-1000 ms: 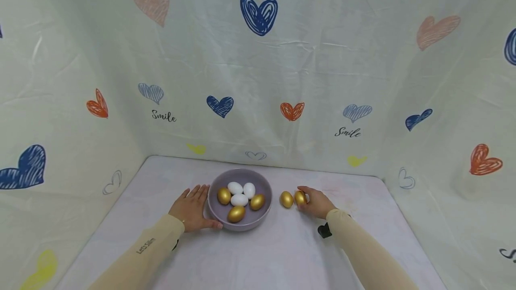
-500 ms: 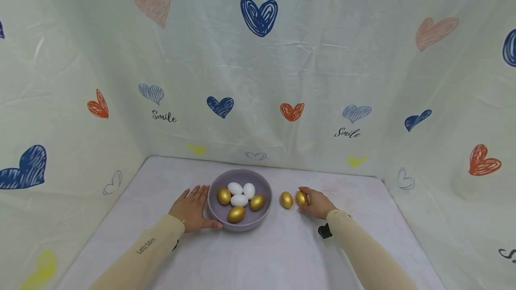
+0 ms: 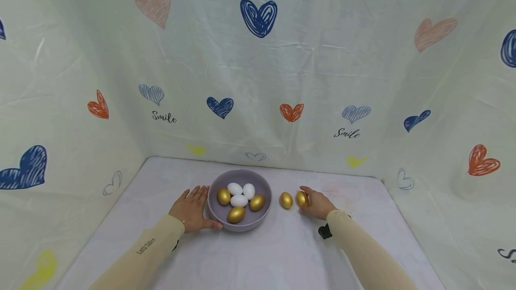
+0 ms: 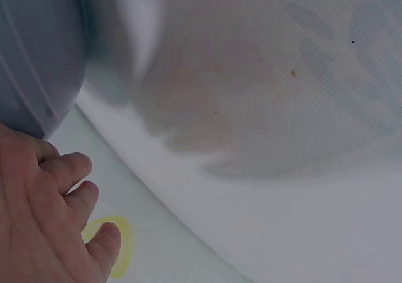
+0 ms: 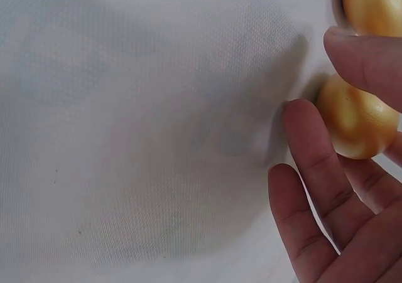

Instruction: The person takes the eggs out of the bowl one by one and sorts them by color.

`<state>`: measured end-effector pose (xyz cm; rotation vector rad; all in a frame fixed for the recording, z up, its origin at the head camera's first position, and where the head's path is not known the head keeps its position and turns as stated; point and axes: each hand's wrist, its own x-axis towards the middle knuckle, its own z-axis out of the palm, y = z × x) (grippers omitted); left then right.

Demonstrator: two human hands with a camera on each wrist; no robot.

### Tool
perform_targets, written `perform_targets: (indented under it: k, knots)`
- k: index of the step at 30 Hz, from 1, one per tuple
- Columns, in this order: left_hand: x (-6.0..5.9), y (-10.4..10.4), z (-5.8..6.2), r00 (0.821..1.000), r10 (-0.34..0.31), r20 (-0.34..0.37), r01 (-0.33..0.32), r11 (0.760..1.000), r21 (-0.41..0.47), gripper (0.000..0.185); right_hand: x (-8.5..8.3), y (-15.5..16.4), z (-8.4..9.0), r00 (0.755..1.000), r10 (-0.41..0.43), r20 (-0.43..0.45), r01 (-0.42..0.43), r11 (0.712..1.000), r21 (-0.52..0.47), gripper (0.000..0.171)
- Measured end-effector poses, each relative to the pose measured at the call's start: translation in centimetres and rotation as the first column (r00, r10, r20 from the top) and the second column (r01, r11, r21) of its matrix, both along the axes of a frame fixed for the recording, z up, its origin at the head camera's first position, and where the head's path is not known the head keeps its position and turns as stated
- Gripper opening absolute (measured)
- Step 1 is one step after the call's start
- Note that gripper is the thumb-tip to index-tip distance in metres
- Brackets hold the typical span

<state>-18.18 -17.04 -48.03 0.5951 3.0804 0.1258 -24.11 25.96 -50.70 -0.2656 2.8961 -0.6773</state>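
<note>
The right hand (image 3: 316, 203) sits on the table (image 3: 282, 254) toward its right half, curled round a gold egg (image 3: 301, 198) that lies just at its fingertips. From the right wrist view that egg (image 5: 355, 125) rests in the crook between the thumb above and the fingers (image 5: 311, 151) below, which touch it; whether it is lifted clear of the cloth I cannot tell, though it looks to be resting on it. The held egg stands on the bowl side of the hand, so the palm is behind it and the bowl (image 3: 240, 178) lies further to the left.

A second gold egg (image 3: 286, 200) lies loose just beside the first, between it and the bowl, close but with a sliver of cloth between them. Its long axis runs roughly toward the far edge of the table, as does the held one's.

The left hand (image 3: 192, 207) lies flat and spread, fingers straight, pressed against the bowl's left wall with the thumb along its near rim. The left wrist view shows the same bowl wall (image 4: 38, 51) against that hand (image 4: 44, 220).

The bowl stands near the middle of the table, a little toward the far edge, and holds three gold eggs and three white eggs. The right hand is clearly the nearer one to both loose eggs.
</note>
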Motion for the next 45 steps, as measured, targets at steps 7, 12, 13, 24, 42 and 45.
perform_targets:
  k: [7, 12, 13, 24, 42, 45]
  knots:
    - [0.0, 0.0, 0.0, 1.0, -0.002, -0.006, 0.002, 1.0, -0.003, 0.13, 0.2, 0.8, 0.2, 1.0, 0.019, -0.005, -0.019, 1.0, 0.022, 0.087]
    - [0.1, 0.0, 0.3, 1.0, -0.001, 0.004, 0.001, 1.0, -0.004, 0.13, 0.3, 2.2, 0.6, 1.0, 0.019, 0.016, -0.019, 1.0, 0.024, 0.092]
    - [0.1, 0.0, 0.3, 1.0, -0.001, 0.007, 0.001, 1.0, -0.001, 0.129, 0.3, 2.5, 0.7, 1.0, 0.015, 0.021, -0.015, 1.0, 0.027, 0.092]
    - [0.3, 0.1, 0.6, 1.0, -0.005, 0.008, 0.005, 1.0, -0.008, 0.129, 0.7, 1.9, 5.3, 0.998, 0.002, -0.066, -0.004, 0.999, -0.034, 0.084]
    - [0.3, 0.1, 0.5, 1.0, -0.005, -0.005, 0.005, 1.0, 0.004, 0.13, 1.2, -10.0, 8.6, 0.931, 0.352, -0.1, -0.362, 0.924, -0.124, 0.075]
    - [0.4, 0.1, 0.7, 1.0, -0.001, 0.005, 0.001, 1.0, 0.001, 0.13, 1.6, -11.4, 8.6, 0.918, 0.386, -0.094, -0.396, 0.91, -0.126, 0.073]
